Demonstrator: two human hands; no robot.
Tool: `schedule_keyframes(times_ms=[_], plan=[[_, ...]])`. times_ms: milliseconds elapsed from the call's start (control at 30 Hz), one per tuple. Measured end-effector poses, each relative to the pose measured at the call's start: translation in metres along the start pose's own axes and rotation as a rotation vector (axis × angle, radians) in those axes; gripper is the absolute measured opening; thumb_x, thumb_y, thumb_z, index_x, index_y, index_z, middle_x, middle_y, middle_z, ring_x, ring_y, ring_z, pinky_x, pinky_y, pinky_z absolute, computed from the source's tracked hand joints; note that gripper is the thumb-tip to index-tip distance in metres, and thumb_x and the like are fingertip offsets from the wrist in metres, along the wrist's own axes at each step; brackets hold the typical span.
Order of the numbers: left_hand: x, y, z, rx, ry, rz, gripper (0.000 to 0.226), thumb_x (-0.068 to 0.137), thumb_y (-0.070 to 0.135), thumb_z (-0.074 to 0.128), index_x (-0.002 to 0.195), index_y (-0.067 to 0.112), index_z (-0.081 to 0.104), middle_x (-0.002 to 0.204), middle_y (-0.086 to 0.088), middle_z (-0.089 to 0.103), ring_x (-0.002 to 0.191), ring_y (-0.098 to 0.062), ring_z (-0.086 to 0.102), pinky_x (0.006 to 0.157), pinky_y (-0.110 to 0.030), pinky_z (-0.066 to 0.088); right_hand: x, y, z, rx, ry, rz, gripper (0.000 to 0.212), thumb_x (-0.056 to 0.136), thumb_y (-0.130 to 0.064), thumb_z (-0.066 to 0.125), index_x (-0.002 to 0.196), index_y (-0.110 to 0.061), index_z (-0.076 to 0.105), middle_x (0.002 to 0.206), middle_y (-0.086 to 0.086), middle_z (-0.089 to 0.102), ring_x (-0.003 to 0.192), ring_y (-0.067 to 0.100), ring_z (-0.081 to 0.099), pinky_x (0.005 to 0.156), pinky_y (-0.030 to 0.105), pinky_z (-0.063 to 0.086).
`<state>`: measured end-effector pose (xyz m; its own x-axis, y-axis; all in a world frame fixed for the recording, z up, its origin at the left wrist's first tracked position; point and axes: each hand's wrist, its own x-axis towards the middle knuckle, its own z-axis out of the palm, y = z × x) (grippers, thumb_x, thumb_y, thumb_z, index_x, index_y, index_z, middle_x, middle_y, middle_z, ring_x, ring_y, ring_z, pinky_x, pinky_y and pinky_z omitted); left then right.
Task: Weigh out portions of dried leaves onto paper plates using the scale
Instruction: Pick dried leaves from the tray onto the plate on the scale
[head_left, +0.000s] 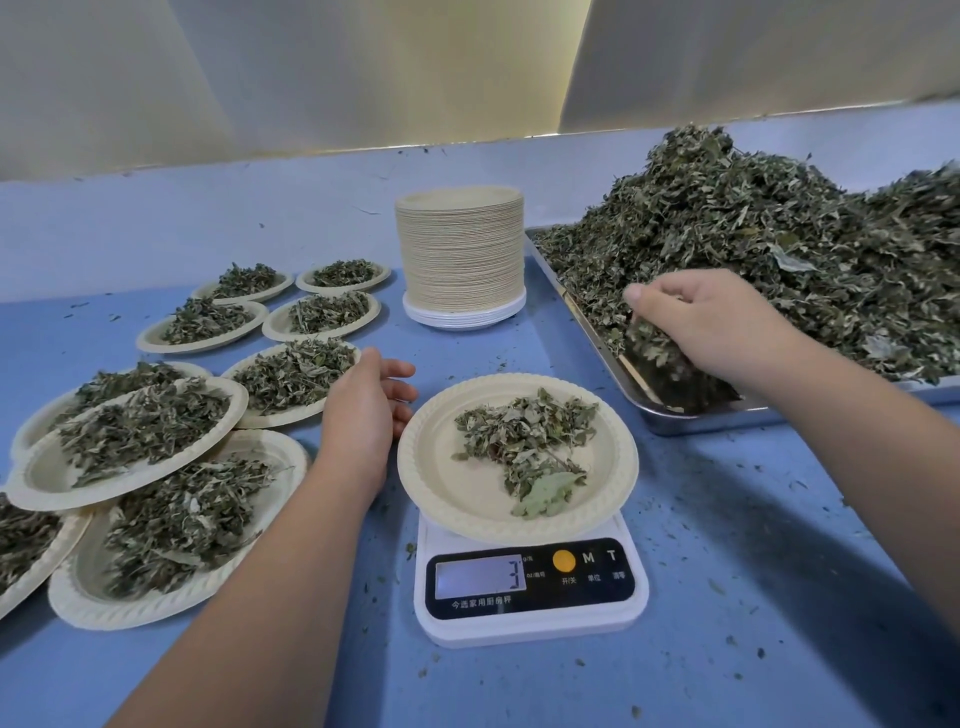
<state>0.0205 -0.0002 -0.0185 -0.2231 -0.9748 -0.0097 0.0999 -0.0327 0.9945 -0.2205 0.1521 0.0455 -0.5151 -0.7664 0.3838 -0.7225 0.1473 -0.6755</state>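
Dried leaves (753, 244) lie heaped on a steel tray (649, 410) at the desk's right edge. The right hand (711, 322) reaches into the pile's near slope, its grip closed round a loose clump. Toward the near edge, mid-desk, a paper plate (441, 493) sits on a white kitchen scale (530, 623) with a small portion (524, 441) on it. The display (480, 574), slightly blurred, appears to read 3. The left hand (363, 410) rests just beside the plate's left rim, its grip loose, fingers apart and holding nothing.

The portion looks thin against the filled plates (47, 483) crowded along the left edge, so more leaf is probably wanted. The clump is best carried low over the tray's rim and dropped on the middle of the plate in small pinches, letting the readout settle between drops. The brittle leaf will likely shed crumbs, as the flecks on the blue desk (727, 571) suggest. The left hand should stay off the plate during the reading, since any press would falsify the weight.

A tall stack of empty plates (460, 244) stands toward the far edge, between the filled plates and the tray, clear of the right hand's path. The tray's raised near corner lies between pile and scale. The overlapping filled plates leave little room at the left for the next one.
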Motion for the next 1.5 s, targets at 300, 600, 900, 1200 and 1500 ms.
schedule_keyframes(times_ms=[300, 600, 900, 1200, 1500], plan=[[0.001, -0.001, 0.000, 0.014, 0.007, 0.008, 0.048, 0.102, 0.042, 0.034, 0.090, 0.009, 0.066, 0.066, -0.003, 0.059, 0.045, -0.013, 0.049, 0.053, -0.031, 0.040, -0.031, -0.094, 0.029, 0.192, -0.273, -0.275, 0.033, 0.091, -0.050, 0.051, 0.076, -0.025, 0.065, 0.057, -0.005, 0.060, 0.045, 0.003, 0.047, 0.048, 0.020, 0.044], [-0.003, 0.001, -0.001, 0.007, -0.008, 0.013, 0.044, 0.102, 0.039, 0.034, 0.084, 0.010, 0.063, 0.079, -0.015, 0.062, 0.065, -0.025, 0.057, 0.065, -0.037, 0.047, -0.039, -0.109, 0.058, -0.059, -0.555, -0.524, 0.025, 0.091, -0.044, 0.055, 0.085, -0.024, 0.069, 0.088, -0.009, 0.060, 0.080, 0.002, 0.056, 0.078, 0.023, 0.045], [0.001, -0.001, -0.001, 0.006, -0.009, 0.004, 0.046, 0.101, 0.041, 0.033, 0.087, 0.011, 0.065, 0.066, -0.004, 0.059, 0.049, -0.018, 0.050, 0.053, -0.032, 0.041, -0.032, -0.105, 0.033, -0.066, -0.525, -0.439, 0.015, 0.086, -0.044, 0.062, 0.088, -0.032, 0.072, 0.089, -0.015, 0.068, 0.081, -0.003, 0.062, 0.080, 0.027, 0.052], [0.002, -0.002, -0.001, -0.009, -0.010, 0.000, 0.044, 0.101, 0.038, 0.035, 0.088, 0.010, 0.065, 0.060, 0.000, 0.057, 0.044, -0.012, 0.046, 0.050, -0.030, 0.039, -0.009, -0.072, 0.015, -0.182, -0.412, -0.334, 0.014, 0.085, -0.042, 0.062, 0.087, -0.032, 0.072, 0.082, -0.018, 0.069, 0.077, -0.004, 0.061, 0.070, 0.019, 0.048], [0.000, 0.000, 0.000, -0.009, -0.003, -0.003, 0.044, 0.102, 0.037, 0.035, 0.086, 0.010, 0.065, 0.066, -0.003, 0.057, 0.045, -0.013, 0.047, 0.050, -0.030, 0.039, -0.006, -0.065, 0.018, -0.219, -0.410, -0.347, 0.011, 0.086, -0.039, 0.064, 0.084, -0.031, 0.071, 0.066, -0.032, 0.061, 0.063, -0.017, 0.052, 0.052, -0.001, 0.035]])
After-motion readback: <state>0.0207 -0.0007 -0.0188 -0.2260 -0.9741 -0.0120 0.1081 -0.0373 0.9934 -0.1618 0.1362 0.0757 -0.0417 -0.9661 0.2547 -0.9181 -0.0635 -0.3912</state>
